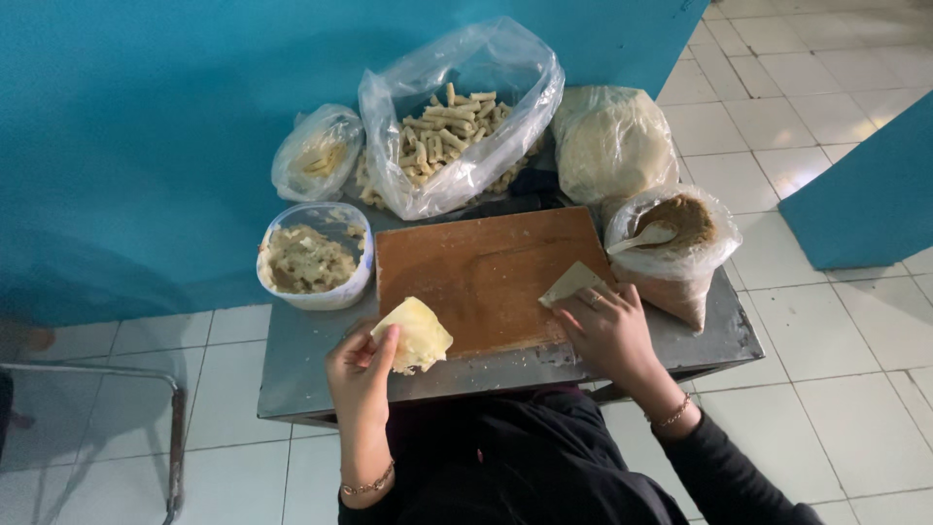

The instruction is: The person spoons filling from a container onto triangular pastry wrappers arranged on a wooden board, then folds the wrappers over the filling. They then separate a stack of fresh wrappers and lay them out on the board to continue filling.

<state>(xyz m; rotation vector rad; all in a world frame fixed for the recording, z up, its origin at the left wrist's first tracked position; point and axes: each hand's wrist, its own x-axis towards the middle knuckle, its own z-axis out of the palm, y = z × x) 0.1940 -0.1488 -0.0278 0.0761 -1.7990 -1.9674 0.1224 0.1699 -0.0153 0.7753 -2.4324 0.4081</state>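
Fingers of left hand (pixel 362 367) are pinched shut on a folded pale wrapper (pixel 416 335), held at near-left edge of wooden board (pixel 483 277). Right hand (pixel 607 331), fingers half curled, presses a 2nd wrapper piece (pixel 573 283) flat at board's right edge; its long axis runs near-left to far-right.

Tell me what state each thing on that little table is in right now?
Left hand: holds a stack of pale wrappers, lifted.
Right hand: presses one wrapper flat on the wooden board.
Big plastic bag: open, full of rolled sticks.
Small bag: closed, nearly empty.
Tub: uncovered, holds filling.
Brown powder bag: open, spoon inside.
Round bundle: wrapped in plastic.
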